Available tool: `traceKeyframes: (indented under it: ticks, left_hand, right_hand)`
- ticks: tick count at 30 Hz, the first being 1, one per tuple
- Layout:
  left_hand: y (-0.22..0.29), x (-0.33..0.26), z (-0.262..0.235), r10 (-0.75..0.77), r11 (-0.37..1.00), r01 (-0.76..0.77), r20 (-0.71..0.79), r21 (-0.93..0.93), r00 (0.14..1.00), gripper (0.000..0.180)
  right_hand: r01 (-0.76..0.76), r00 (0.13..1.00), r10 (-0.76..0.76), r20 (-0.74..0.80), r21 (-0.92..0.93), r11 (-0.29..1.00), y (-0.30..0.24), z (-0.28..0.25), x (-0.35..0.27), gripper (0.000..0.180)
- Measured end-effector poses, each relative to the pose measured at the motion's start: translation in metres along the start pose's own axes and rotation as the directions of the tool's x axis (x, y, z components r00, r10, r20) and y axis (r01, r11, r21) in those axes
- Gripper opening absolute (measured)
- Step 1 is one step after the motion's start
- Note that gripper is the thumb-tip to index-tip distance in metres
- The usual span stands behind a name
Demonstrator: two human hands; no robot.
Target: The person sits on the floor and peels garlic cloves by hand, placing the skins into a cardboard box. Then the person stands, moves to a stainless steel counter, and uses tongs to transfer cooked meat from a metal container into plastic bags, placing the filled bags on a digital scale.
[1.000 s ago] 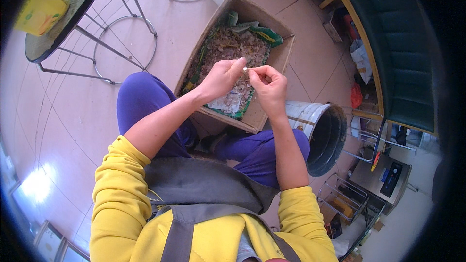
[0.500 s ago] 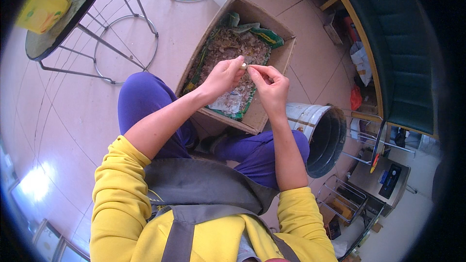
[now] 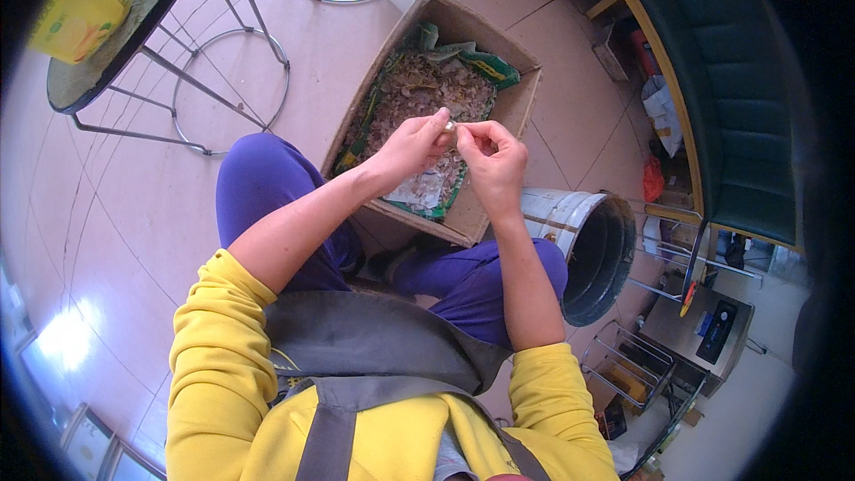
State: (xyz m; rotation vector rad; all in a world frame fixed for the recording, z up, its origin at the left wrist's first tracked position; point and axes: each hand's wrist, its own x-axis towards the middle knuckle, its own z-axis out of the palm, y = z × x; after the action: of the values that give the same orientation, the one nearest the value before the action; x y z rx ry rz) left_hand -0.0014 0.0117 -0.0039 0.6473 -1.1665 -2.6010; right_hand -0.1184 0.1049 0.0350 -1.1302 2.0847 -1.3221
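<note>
Left fingers [image 3: 442, 117]: gripping pale piece [image 3: 450, 126]
Right fingers [image 3: 484, 135]: pinching beside it, can't tell grip
Box [image 3: 515, 107]: scraps [image 3: 438, 86] lying inside, piece seemingly unfinished

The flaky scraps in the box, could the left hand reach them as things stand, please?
Probably yes: the left hand appears over the open box, nothing visibly blocking the scraps, though it holds a small pale piece.

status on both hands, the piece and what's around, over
Left hand pinching small pale piece. Right hand pinched shut beside it, contact unclear. Box of scraps below, bucket by right knee.
</note>
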Motion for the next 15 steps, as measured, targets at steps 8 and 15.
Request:
traceKeyframes:
  ticks: [8, 15]
  left_hand:
    - [0.007, -0.001, 0.002, -0.125, 0.991, 0.116, -0.152, -0.066, 0.980, 0.044]
    - [0.014, -0.004, -0.003, 0.050, 0.956, -0.006, -0.143, 0.292, 0.989, 0.036]
  right_hand:
    - [-0.125, 0.992, 0.113, 0.059, 0.265, 0.956, 0.001, -0.003, 0.003, 0.011]
    - [-0.109, 0.993, 0.102, 0.066, 0.127, 0.986, 0.005, -0.005, 0.005, 0.012]
